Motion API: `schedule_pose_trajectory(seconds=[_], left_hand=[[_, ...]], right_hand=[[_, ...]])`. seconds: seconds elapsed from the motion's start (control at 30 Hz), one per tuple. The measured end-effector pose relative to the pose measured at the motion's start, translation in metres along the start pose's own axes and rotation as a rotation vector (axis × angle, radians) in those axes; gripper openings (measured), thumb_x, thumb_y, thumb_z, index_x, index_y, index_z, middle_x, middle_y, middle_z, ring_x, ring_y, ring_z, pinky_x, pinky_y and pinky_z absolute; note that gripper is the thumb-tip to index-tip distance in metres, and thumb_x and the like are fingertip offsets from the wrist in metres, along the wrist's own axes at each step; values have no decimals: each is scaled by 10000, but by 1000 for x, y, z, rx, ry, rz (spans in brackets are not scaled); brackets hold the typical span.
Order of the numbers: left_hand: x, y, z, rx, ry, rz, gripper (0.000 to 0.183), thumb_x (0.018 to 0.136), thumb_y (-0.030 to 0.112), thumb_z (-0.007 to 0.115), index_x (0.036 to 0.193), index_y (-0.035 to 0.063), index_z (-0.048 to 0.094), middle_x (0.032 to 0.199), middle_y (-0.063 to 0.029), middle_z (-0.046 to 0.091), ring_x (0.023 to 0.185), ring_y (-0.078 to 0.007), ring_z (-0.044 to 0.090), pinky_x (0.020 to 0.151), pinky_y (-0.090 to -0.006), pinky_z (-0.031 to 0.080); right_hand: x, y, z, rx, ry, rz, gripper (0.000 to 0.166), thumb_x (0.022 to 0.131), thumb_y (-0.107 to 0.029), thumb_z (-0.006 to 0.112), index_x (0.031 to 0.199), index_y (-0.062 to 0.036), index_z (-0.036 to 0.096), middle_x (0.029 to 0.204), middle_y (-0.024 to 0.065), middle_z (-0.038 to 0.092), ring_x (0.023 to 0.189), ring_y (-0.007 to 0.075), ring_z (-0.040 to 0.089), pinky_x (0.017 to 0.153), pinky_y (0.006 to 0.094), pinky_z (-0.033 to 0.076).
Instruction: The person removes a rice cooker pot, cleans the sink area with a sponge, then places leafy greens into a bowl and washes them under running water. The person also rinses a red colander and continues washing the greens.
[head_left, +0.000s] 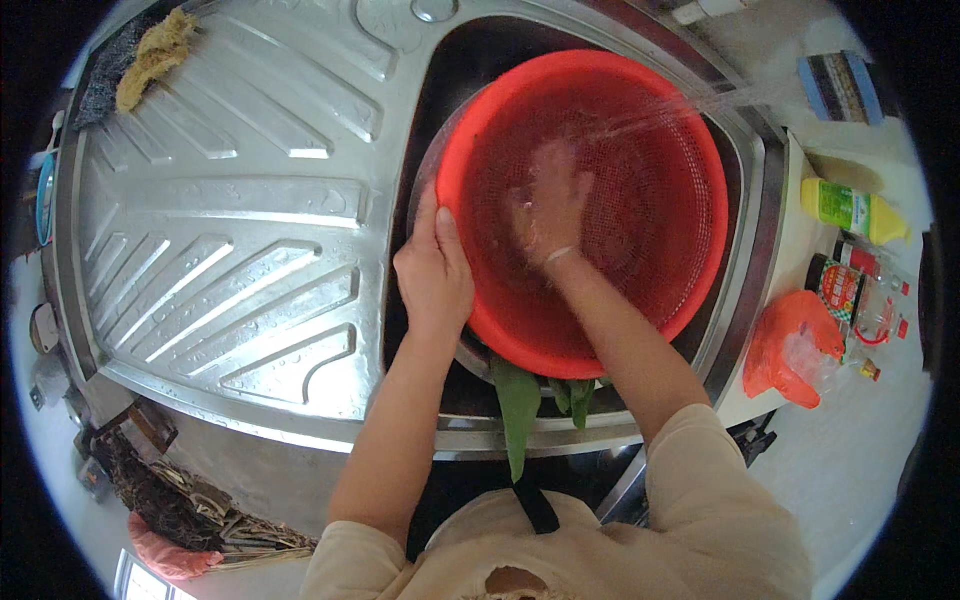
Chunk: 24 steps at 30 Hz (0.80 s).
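Note:
A red plastic mesh colander (652, 225) sits in the basin of a steel sink, over what looks like a rim of another bowl. My left hand (435, 270) grips the colander's left edge, thumb on the rim. Inside it is my right hand (555, 202), blurred, with fingers spread near the mesh and a pale band at the wrist. A stream of water (660, 112) comes in from the upper right. Long green leaves (516, 412) stick out beneath the colander's near side and hang over the sink's front edge.
The ribbed steel drainboard (285, 195) lies left, with a yellowish scouring pad (157, 56) at its far corner. On the right stand a yellow bottle (851, 210), several other bottles and a red plastic bag (795, 345). Dry sticks (225, 525) lie low at the left.

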<state>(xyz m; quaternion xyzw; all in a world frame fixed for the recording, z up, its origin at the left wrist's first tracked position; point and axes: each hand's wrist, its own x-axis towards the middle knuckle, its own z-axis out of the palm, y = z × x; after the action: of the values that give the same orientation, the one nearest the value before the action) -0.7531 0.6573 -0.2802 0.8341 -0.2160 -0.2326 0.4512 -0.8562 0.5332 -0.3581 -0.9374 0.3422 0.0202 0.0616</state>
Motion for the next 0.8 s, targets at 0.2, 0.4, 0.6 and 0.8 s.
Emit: schedule_pose_trajectory(seconds=[0.2,0.4,0.6,0.8], left_hand=[[2,-5,-1,27,30,69,354,891,215,382,1206,62,438,749,-260,567,671,-407,562,575,-451,444],[2,-1,5,-1,22,73,346,887,203,382,1187,44,450,756,-277,558,665,-422,553,566,-466,436],[3,-12,-1,5,7,60,324,887,196,387,1132,6,480,767,-268,561,698,-402,562,585,-448,434],[3,0,-3,27,-41,-37,354,905,235,368,1131,-9,487,859,-254,578,811,-381,577,662,-401,460]], right_hand=[[32,29,-31,71,-248,172,492,823,-287,447,1256,-68,366,1387,101,218,1274,246,209,991,498,189],[51,-2,21,786,459,454,546,898,-343,273,1350,-55,166,1412,125,136,1312,267,67,1041,457,71],[28,-84,-51,916,150,-479,519,896,-383,261,1330,-99,249,1402,121,173,1303,327,73,1017,523,1],[58,-26,-57,135,156,-471,452,838,-306,429,1267,-176,373,1375,79,253,1287,286,174,980,588,87]])
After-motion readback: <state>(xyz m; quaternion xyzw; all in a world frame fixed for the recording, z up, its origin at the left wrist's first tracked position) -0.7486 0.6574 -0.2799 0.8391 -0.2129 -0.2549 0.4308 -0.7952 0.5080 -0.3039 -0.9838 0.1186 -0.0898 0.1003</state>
